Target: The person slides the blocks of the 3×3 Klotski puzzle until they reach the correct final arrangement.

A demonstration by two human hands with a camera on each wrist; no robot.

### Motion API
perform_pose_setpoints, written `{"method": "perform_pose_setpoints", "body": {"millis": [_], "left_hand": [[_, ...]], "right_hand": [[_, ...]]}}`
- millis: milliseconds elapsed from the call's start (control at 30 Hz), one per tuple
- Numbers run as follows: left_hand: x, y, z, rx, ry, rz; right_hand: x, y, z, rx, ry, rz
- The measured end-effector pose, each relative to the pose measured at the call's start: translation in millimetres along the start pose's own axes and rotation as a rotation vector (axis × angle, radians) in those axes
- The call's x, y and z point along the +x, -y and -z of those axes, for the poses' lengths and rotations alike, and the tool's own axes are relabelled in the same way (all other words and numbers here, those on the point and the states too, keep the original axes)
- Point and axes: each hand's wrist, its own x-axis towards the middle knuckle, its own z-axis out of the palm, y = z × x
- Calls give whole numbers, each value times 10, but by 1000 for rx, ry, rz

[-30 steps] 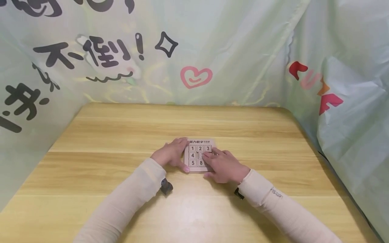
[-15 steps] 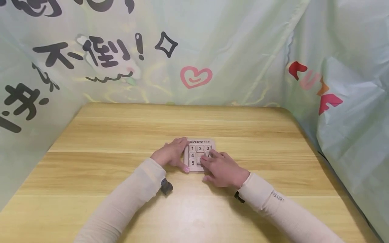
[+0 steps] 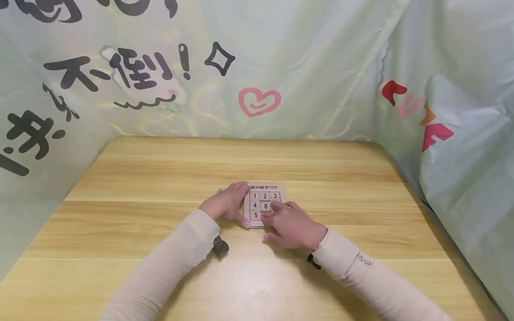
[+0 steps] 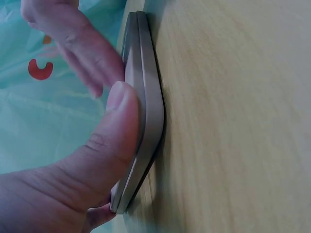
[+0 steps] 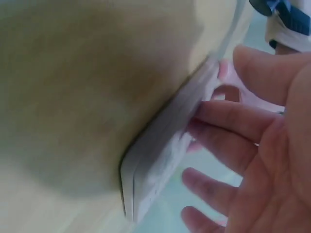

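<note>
A flat number slide puzzle (image 3: 263,187) lies on the table. Its upper row reads 1, 2, 3; tile 4 (image 3: 254,205) is at middle left, tile 8 (image 3: 265,206) in the centre and tile 5 (image 3: 255,215) at lower left. My left hand (image 3: 226,203) holds the puzzle's left side, its thumb (image 4: 121,116) pressed on the near corner in the left wrist view. My right hand (image 3: 295,225) reaches over the lower right, with extended fingertips (image 5: 201,116) touching the puzzle's face in the right wrist view. Those fingers hide the remaining slots.
A wood-grain table (image 3: 160,165) extends around the puzzle. Pale green printed curtains (image 3: 313,67) hang behind it and along both sides. Small dark devices are worn at the left wrist (image 3: 220,246) and right wrist (image 3: 314,262).
Tile 8 has slid from the bottom middle up to the centre. Tile 7 came into view at middle right, then got covered. My right hand has shifted slightly left and nearer; the left stays put.
</note>
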Motion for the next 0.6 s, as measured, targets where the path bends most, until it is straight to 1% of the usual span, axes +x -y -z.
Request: {"method": "perform_pose_setpoints", "body": {"millis": [67,200,300,367,433,500,600], "left_hand": [[1,-4,3,-4,1,3],[5,-6,2,-2,-2,2],[14,-10,0,-2,-5,-4],[18,-14,0,-6,-1,-2],[20,-16,-1,-14,3,-1],[20,-15,-2,-20,4,3],[18,-5,3,-22,-1,7]], "right_hand": [[-10,-23,6,1,-18,-14],[13,-39,-7,18,-78,-10],[40,-57,-25,23,-98,-55],[45,-79,-35,18,-93,-111],[33,-105,-42,11,-71,-163],[7,-124,-44,14,-45,-187],[-50,-132,-29,27,-5,-188]]}}
